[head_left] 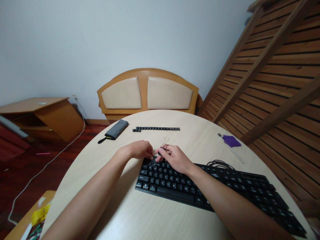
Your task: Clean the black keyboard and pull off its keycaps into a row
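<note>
A black keyboard [170, 178] lies slanted on the round table, its left part between my forearms. My right hand [175, 158] is over its upper left keys, closed around the dark handle of a wire keycap puller [165, 142]. The puller's thin wire loops point up and away from the keys. At the keyboard's top left corner is my left hand [142, 150], its fingers bent together and pointing down. Whatever those fingertips hold is too small or hidden to make out. Beyond both hands, several black keycaps [160, 128] stand in a row, with a few more below its left end.
On the pale table [112, 213], a grey pouch [117, 129] lies at the far left. A purple cloth [232, 140] and a thin brush [233, 152] lie at the right. The coiled cable [220, 163] sits behind the keyboard. A wooden headboard [143, 87] stands beyond.
</note>
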